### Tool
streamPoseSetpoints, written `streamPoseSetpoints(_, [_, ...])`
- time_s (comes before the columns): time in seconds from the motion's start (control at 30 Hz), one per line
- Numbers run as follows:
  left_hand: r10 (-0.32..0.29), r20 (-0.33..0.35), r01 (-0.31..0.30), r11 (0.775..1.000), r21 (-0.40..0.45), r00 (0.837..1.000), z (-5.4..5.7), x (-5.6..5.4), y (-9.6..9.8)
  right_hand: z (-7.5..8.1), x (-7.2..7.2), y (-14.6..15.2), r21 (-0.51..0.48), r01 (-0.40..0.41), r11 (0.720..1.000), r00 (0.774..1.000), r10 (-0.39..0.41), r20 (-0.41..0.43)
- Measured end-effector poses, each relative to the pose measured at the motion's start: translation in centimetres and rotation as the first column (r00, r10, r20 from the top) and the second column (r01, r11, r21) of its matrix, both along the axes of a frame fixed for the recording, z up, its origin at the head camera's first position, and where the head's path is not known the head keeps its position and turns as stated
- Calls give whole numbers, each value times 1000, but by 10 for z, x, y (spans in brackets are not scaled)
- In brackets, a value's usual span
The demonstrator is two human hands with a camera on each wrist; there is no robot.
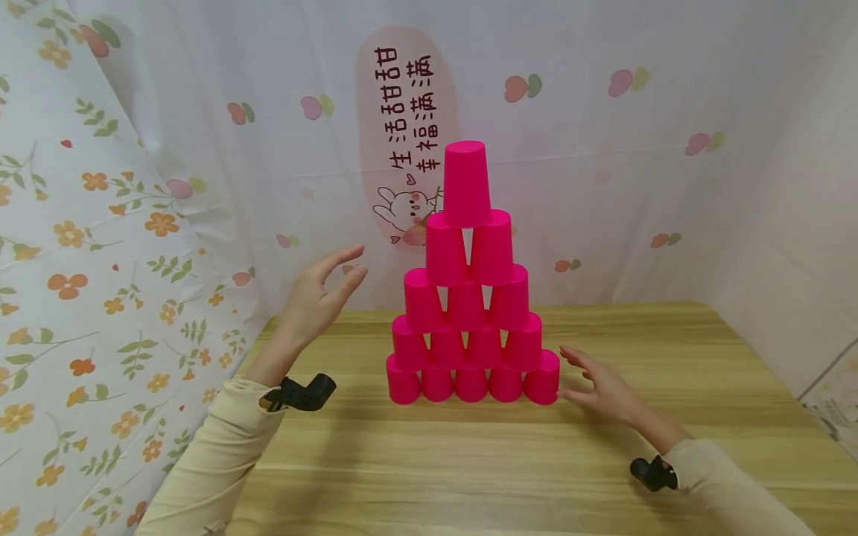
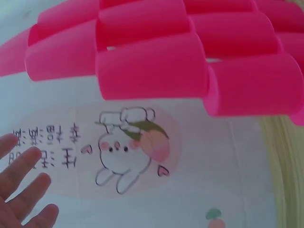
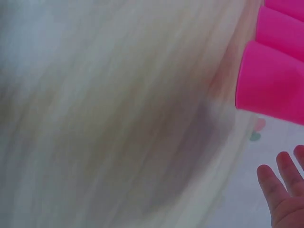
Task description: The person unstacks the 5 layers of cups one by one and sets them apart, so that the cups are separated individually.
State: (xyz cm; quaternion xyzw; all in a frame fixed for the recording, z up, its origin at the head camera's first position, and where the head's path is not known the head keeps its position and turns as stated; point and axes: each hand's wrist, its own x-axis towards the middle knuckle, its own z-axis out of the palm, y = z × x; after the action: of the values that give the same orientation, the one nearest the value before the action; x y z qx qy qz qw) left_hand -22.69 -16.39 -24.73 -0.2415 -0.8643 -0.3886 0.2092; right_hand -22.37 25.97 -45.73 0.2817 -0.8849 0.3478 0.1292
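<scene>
Pink cups stand upside down in a pyramid in the head view, with a single top cup point(image 1: 467, 184) resting on two below it. Widening downward, the rows end in a bottom row of several cups point(image 1: 471, 385) on the table. To the left of the stack, my left hand point(image 1: 318, 298) is raised in the air, thumb and fingers apart, holding nothing. Low on the other side, my right hand point(image 1: 603, 387) has its fingertips right at the side of the rightmost bottom cup point(image 1: 541, 378), fingers spread. Both wrist views show loosely extended fingers beside pink cups.
The wooden table point(image 1: 469, 469) reaches back to a white curtain point(image 1: 583, 164) with a printed rabbit and writing. A floral curtain point(image 1: 100, 298) hangs along the left. A black wrist mount point(image 1: 308, 392) sticks out from the left sleeve, another point(image 1: 653, 474) from the right.
</scene>
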Motion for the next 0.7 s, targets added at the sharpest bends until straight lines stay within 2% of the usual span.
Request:
streamPoseSetpoints(0.1, [-48,86,48,999,4,995,10,1,7,-5,-4,-7,-20,6,1000,1000,-5,29])
streamPoseSetpoints(0.2, [-78,136,77,997,19,988,22,-1,16,-6,-7,-12,-67,8,998,997,-3,73])
streamPoseSetpoints(0.3, [-97,121,90,994,56,988,32,-8,25,-6,-8,-17,-117,3,993,995,8,96])
streamPoseSetpoints(0.5, [-46,80,35,990,135,996,50,-26,41,-9,-12,-25,-154,-12,988,993,30,111])
streamPoseSetpoints(0.7, [-56,66,41,976,216,996,61,-44,59,-10,-11,-29,-201,8,980,987,24,158])
